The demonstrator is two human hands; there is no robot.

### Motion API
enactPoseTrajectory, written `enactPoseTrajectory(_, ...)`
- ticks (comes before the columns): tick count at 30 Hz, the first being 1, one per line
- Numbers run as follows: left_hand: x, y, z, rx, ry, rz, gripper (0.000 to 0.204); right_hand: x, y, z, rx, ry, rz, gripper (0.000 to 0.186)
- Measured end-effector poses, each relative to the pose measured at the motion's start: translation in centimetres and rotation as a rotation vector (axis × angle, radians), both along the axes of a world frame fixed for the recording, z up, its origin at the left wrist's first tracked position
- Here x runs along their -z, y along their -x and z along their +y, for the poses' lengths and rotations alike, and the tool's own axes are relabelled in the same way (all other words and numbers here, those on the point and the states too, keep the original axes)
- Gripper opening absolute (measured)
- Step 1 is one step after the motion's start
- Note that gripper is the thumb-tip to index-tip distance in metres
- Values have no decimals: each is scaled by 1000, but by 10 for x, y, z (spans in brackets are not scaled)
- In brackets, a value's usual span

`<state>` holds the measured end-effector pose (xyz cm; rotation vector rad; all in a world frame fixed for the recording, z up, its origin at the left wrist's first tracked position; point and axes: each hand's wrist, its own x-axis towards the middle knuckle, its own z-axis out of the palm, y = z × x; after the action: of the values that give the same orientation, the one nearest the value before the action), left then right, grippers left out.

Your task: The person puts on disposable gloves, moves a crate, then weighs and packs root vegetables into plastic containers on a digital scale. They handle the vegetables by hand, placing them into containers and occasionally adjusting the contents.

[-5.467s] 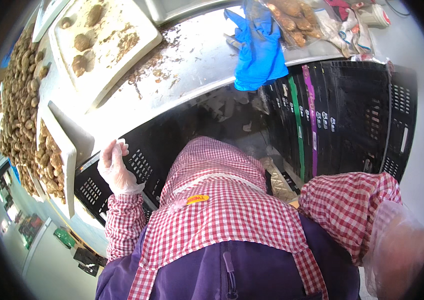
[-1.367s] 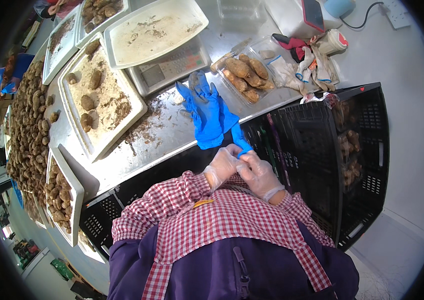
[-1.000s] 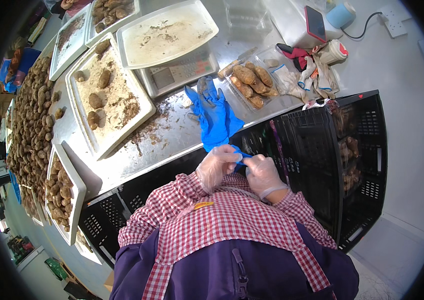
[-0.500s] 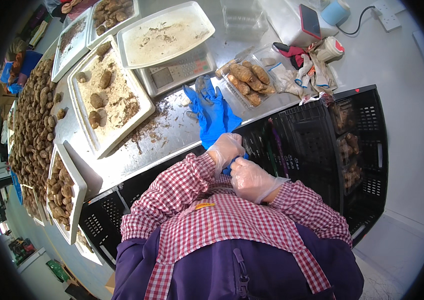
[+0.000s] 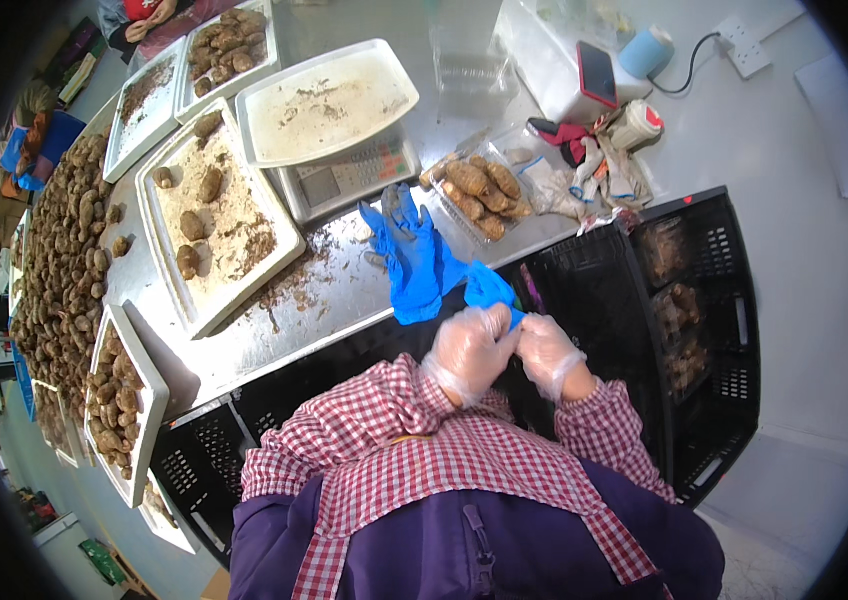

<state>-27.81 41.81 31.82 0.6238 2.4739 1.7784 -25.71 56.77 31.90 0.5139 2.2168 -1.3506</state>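
Both my hands wear clear plastic gloves and are closed on a blue rubber glove (image 5: pixel 489 286) in front of my body. My left hand (image 5: pixel 469 352) is curled at its lower left part, and my right hand (image 5: pixel 549 355) pinches it from the right. The glove's loose part points up above my fingers. More blue gloves (image 5: pixel 411 262), with grey ones among them, lie on the steel table (image 5: pixel 299 330) just beyond. A clear box of brown taro (image 5: pixel 479 190) sits right of them, and a digital scale with a white tray (image 5: pixel 329 95) on top stands behind.
Trays of taro (image 5: pixel 114 400) and a big heap (image 5: pixel 59 270) are at left, beside a soil-dusted tray (image 5: pixel 219 210). Black crates (image 5: pixel 719 400) stand below the table at right. Work gloves (image 5: pixel 599 175), a phone (image 5: pixel 594 75) and a power strip (image 5: pixel 744 45) lie behind. Another person's hands (image 5: pixel 149 20) show at top left.
Earlier my hands were apart; now both grip a blue glove. Since half a second ago they have moved slightly down and rightward, and more of that glove shows above my fingers.
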Motion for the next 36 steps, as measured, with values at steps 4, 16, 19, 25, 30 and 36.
enactPoseTrajectory(4,-10,-7,16,-74,-155,-21,29,-23,6,-10,275,495,392,8)
enactPoseTrajectory(16,-30,51,2,-246,-228,-45,36,65,100,-3,389,1046,94,23)
enactPoseTrajectory(19,-32,52,-4,-253,-140,51,33,79,101,6,251,942,96,25)
enactPoseTrajectory(25,-34,48,-21,-233,91,63,26,74,100,-20,43,946,162,31)
enactPoseTrajectory(30,-36,51,-30,-309,134,171,26,75,142,-61,-187,968,227,37)
enactPoseTrajectory(36,-53,58,-33,-374,150,352,28,60,234,-112,-492,1044,491,45)
